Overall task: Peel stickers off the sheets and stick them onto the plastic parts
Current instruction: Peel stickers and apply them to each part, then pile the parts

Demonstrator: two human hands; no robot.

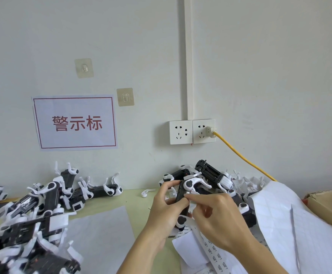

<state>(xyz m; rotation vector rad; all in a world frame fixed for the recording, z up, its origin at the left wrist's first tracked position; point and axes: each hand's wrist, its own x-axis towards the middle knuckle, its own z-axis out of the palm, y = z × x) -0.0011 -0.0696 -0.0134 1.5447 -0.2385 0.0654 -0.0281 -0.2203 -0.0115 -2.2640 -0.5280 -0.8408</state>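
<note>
Head view | left hand (161, 210) grips black-and-white plastic part (183, 192) above bench (139, 202) | right hand (218, 220) pinches at part's side, sticker too small to tell | sticker sheets (218, 254) under hands | cardboard box (327, 202) far right, contents hidden | part piles left (32, 214), behind (216, 175)

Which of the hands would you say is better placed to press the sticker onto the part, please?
The right hand: its pinched fingertips already touch the side of the black-and-white plastic toy part, seemingly with a small sticker, though it is too small to confirm. The left hand grips and steadies that part.
</note>
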